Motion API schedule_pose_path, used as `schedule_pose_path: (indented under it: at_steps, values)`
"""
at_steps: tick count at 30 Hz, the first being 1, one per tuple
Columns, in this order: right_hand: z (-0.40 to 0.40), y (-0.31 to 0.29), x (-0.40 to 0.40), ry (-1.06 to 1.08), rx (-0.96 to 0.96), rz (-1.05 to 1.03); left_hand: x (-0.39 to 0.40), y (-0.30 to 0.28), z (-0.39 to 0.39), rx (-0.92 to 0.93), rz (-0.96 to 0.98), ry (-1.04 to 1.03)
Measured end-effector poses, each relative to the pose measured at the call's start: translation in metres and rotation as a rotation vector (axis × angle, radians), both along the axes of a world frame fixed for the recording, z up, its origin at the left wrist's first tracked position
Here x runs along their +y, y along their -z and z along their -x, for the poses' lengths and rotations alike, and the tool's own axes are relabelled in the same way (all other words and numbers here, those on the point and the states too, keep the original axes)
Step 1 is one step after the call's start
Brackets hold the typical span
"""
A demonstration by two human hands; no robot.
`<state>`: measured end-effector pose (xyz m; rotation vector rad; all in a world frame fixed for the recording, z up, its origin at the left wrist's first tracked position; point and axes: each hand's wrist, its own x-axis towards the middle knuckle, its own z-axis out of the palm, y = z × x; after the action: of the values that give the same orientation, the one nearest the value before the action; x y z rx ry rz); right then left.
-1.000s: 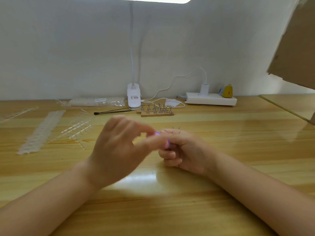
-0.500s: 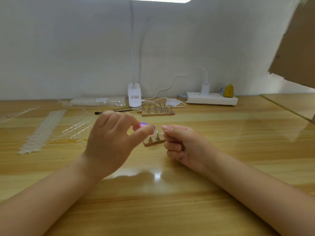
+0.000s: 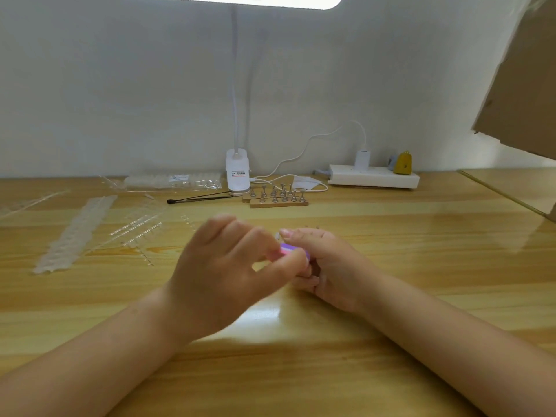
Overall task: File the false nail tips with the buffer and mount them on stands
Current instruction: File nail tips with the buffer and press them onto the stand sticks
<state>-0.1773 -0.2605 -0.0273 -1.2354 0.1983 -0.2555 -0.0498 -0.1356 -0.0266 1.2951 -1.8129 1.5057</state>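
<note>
My left hand (image 3: 222, 272) pinches a small purple and pink buffer (image 3: 287, 249) between thumb and fingers at the middle of the wooden table (image 3: 421, 266). My right hand (image 3: 328, 266) is curled just to its right, fingertips meeting the buffer; a small clear nail tip (image 3: 276, 235) seems to show at its fingertips, blurred. The small stand block seen earlier is hidden behind the hands. A wooden base with several metal stands (image 3: 278, 197) sits further back.
Strips of clear nail tips (image 3: 75, 233) and loose sprues (image 3: 138, 230) lie at the left. At the back stand a clamp lamp (image 3: 237, 173), a packet of tips (image 3: 173, 182), a black stick (image 3: 198, 197) and a white power strip (image 3: 373, 177). Cardboard (image 3: 523, 94) hangs at upper right.
My left hand moved back to the right with the buffer and meets the right hand's fingertips again; the small stand block between them is covered.
</note>
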Motion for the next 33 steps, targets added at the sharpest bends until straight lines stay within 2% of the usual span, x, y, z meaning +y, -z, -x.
schedule_pose_path:
  at_steps: [5,7,10,15,20,25,30,33]
  values:
    - [0.001,-0.002,-0.003,0.026,-0.002,-0.026,0.003,-0.005,-0.020,0.083,0.009,-0.108]
    - [0.001,-0.001,-0.004,0.031,-0.003,-0.014,0.002,-0.005,-0.015,0.116,0.025,-0.060]
    - [0.001,0.001,-0.001,-0.021,0.001,0.013,0.001,0.001,0.002,0.046,-0.018,0.022]
    - [0.001,0.000,-0.004,-0.004,-0.015,-0.013,0.002,-0.005,-0.019,0.151,-0.012,-0.151]
    - [0.000,0.002,0.001,-0.033,-0.039,-0.033,-0.001,0.002,0.002,0.091,-0.027,0.030]
    - [0.003,-0.004,-0.002,-0.016,-0.073,-0.040,0.002,-0.001,-0.017,0.185,-0.028,-0.073]
    - [0.002,0.000,0.001,-0.046,-0.088,-0.053,0.000,0.000,0.001,0.136,-0.035,0.050]
    - [0.002,-0.001,-0.001,-0.014,-0.090,-0.027,0.003,-0.002,-0.015,0.226,-0.080,-0.051]
